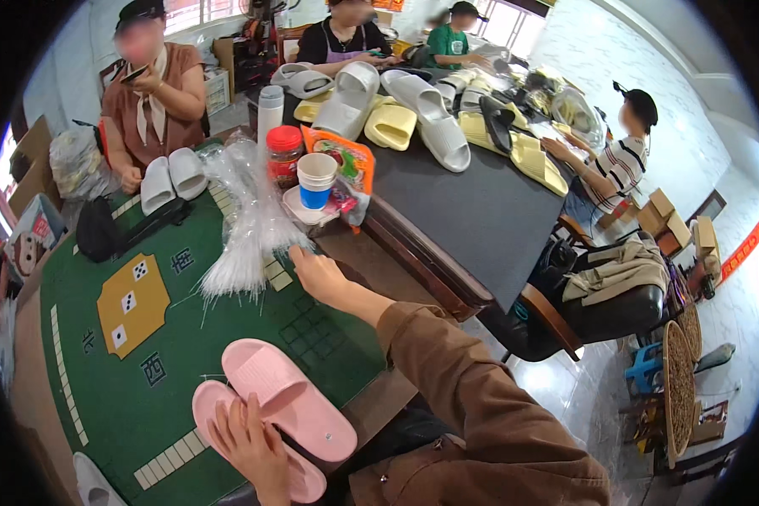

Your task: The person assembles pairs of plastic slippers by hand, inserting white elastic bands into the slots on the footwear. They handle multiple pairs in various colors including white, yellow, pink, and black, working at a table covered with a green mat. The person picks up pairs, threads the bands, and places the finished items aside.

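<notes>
A pair of pink slippers (299,405) lies on the green table mat near me, one overlapping the other. My left hand (249,443) rests on the strap of the nearer slipper, fingers stretched out and slightly apart. A thin clear strand shows beside the straps. Farther off, a large bundle of clear plastic strands (243,228) is spread over the mat, its loose ends fanned toward me. My right hand (320,277) reaches to the bundle's right edge, fingers bent and pinched on strands there; the fingertips are partly hidden.
White slippers (173,179) and a black bag (101,229) lie at the mat's far side. A red-lidded jar (284,156), paper cups (315,181) and an orange packet (358,173) stand beyond the bundle. Grey and yellow slippers (430,118) cover the dark table. Several people sit around.
</notes>
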The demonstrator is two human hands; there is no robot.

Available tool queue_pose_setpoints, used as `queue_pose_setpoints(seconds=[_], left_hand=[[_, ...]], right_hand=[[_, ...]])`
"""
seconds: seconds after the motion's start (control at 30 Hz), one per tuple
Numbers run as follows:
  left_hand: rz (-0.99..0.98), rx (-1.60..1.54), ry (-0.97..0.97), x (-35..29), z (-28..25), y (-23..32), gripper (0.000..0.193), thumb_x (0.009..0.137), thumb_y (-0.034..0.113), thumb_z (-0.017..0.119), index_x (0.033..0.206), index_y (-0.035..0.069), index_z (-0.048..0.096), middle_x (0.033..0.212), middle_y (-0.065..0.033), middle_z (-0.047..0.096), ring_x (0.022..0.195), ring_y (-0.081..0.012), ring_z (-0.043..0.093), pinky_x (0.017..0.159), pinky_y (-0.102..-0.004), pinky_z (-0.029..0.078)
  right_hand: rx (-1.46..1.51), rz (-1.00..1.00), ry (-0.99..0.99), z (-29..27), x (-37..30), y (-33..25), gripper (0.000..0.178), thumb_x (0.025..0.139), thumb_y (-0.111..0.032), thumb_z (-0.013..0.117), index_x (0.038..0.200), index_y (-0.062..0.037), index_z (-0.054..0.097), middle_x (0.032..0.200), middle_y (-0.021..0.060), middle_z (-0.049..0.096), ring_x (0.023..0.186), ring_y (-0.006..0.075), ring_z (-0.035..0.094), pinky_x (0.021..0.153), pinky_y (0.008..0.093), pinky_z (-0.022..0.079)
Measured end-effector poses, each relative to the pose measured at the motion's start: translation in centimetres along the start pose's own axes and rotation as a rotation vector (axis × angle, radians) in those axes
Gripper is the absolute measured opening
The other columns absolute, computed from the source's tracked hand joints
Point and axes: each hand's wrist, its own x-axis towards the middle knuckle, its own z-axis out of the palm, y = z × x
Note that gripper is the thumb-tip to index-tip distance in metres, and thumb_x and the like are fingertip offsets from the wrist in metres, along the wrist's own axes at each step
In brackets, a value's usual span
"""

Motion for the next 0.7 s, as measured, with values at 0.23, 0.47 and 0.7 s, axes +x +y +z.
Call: queue_pose_setpoints(seconds=[0.23,0.47,0.7], left_hand=[[0.040,0.055,0.015,-0.1,-1.0,-0.8,0.053,0.081,0.005,0.060,0.133,0.008,0.055,0.135,-0.0142,0.051,0.136,-0.0371,0.039,0.117,-0.0555,0.021],[0.101,0.040,0.005,1.2,-1.2,0.4,0.039,0.093,0.014,0.053,0.132,0.009,0.058,0.131,-0.0192,0.055,0.129,-0.0413,0.045,0.110,-0.0565,0.031],[0.082,0.085,0.010,1.4,-1.1,1.0,0.036,0.098,0.021,0.054,0.132,0.010,0.059,0.132,-0.0141,0.058,0.130,-0.0374,0.048,0.110,-0.0540,0.032]], right_hand=[[-0.111,0.076,0.276,-13.4,-2.4,1.9,0.020,0.086,-0.024,0.068,0.085,-0.0064,0.059,0.082,0.0137,0.065,0.075,0.0342,0.066,0.060,0.0441,0.054],[0.255,0.780,0.653,-19.8,-5.2,29.0,0.025,0.089,-0.017,0.062,0.110,-0.0048,0.068,0.089,0.0041,0.069,0.081,0.0125,0.063,0.071,0.0268,0.051],[-0.036,0.625,0.682,-18.0,-2.0,39.5,0.073,0.081,-0.016,0.068,0.147,-0.0093,0.037,0.123,0.0239,0.059,0.103,0.0340,0.063,0.096,0.0385,0.048]])
